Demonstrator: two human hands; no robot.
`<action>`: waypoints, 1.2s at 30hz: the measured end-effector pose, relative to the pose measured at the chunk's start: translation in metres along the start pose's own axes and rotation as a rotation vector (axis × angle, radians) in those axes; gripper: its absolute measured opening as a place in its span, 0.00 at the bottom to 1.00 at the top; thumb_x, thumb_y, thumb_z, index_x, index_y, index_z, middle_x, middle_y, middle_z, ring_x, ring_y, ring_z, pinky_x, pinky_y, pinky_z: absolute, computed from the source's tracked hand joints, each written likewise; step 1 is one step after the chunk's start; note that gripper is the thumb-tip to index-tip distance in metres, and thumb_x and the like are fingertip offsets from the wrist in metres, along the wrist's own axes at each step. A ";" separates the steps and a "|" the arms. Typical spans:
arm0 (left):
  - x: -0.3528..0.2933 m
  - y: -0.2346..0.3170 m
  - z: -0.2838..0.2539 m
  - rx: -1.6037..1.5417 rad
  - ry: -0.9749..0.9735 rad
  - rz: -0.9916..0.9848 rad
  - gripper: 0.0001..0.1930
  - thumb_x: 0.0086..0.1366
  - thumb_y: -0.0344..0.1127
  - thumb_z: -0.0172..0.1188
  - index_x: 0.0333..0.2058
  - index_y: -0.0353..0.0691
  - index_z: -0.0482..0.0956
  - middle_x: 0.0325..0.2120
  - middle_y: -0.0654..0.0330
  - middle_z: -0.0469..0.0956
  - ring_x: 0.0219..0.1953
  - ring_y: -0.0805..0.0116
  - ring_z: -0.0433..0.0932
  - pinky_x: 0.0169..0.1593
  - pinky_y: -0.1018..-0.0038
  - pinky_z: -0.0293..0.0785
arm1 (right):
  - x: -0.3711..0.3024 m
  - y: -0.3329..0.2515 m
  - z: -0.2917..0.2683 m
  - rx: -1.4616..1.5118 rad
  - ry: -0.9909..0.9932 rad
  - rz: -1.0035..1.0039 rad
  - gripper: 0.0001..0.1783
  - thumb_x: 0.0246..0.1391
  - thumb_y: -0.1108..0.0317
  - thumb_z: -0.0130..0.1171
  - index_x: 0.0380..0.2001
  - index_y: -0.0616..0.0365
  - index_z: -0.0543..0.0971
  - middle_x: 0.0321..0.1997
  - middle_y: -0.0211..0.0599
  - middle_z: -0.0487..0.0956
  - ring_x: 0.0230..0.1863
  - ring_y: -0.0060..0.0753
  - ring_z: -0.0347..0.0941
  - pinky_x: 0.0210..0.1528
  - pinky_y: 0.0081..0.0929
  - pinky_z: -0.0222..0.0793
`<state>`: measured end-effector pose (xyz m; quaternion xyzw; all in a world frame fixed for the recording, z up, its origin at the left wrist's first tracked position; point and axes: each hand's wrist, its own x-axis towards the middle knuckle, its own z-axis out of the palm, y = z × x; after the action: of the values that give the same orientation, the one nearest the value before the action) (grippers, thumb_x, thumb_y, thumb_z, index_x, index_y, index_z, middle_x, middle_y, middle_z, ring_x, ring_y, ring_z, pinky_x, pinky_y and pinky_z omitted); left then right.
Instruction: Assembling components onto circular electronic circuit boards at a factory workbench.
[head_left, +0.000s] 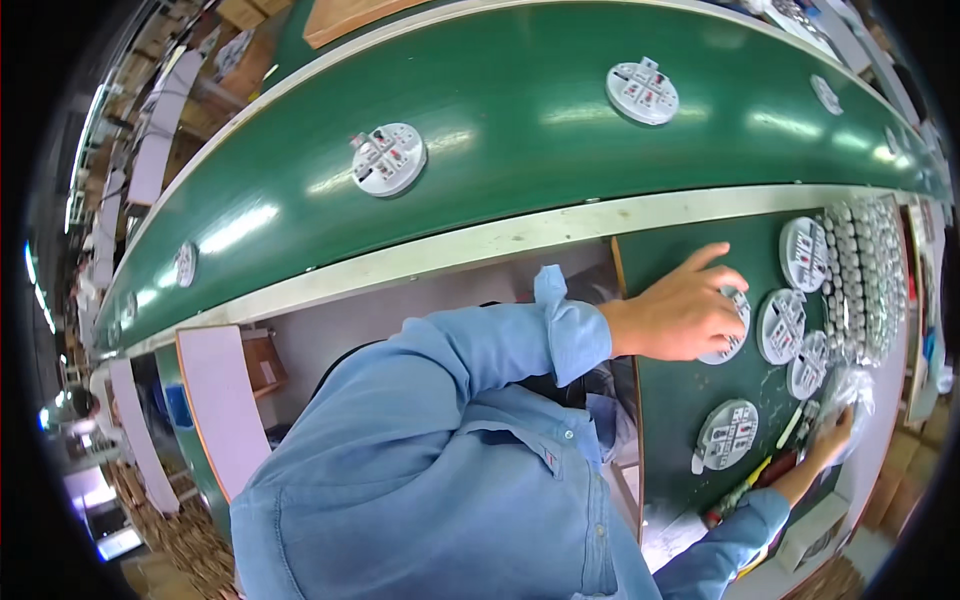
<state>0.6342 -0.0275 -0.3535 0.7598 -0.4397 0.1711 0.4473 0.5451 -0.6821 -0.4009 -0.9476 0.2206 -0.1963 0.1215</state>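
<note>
My left hand (685, 312) lies over a round white plastic disc (738, 325) on the green bench, its fingers curled round the disc's near side and hiding much of it. At the bench's right side, my right hand (832, 440) is against a clear plastic bag (852, 395); its fingers are mostly hidden there. Beside the left hand lie more discs with small raised parts: an upper one (803, 254), a middle one (781, 326) and a smaller one (808, 365). Another disc (727, 435) rests lower on the bench.
Bubbled clear packaging with rows of round pieces (862, 280) stands along the bench's right edge. Near my right forearm lie a yellow-and-red tool (740, 490) and a pale stick (790, 425). Ahead runs a green conveyor belt (500, 130) carrying several discs (390, 160), with a pale rail (450, 255).
</note>
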 end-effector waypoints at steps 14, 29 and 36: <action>0.013 0.002 -0.027 0.098 -0.223 -0.098 0.40 0.54 0.50 0.82 0.62 0.39 0.81 0.64 0.49 0.78 0.62 0.47 0.78 0.63 0.54 0.75 | -0.023 -0.123 -0.030 0.399 0.213 0.298 0.23 0.67 0.63 0.65 0.60 0.64 0.85 0.48 0.39 0.90 0.46 0.26 0.83 0.53 0.25 0.76; 0.054 0.017 -0.034 -0.515 -0.293 -0.988 0.44 0.79 0.74 0.42 0.24 0.38 0.83 0.16 0.62 0.78 0.15 0.75 0.72 0.20 0.76 0.68 | -0.028 -0.137 -0.026 0.439 0.183 0.328 0.22 0.68 0.66 0.58 0.60 0.67 0.83 0.46 0.37 0.91 0.39 0.27 0.84 0.45 0.27 0.79; 0.059 0.003 -0.030 -0.490 -0.401 -1.059 0.47 0.77 0.77 0.40 0.22 0.37 0.83 0.16 0.60 0.80 0.15 0.74 0.73 0.19 0.75 0.68 | -0.026 -0.127 -0.019 0.469 0.357 0.454 0.14 0.69 0.66 0.63 0.50 0.65 0.83 0.40 0.35 0.89 0.38 0.23 0.81 0.43 0.21 0.76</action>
<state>0.6685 -0.0331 -0.2972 0.7675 -0.1050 -0.3263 0.5416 0.5625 -0.5619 -0.3522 -0.7718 0.3920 -0.3717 0.3353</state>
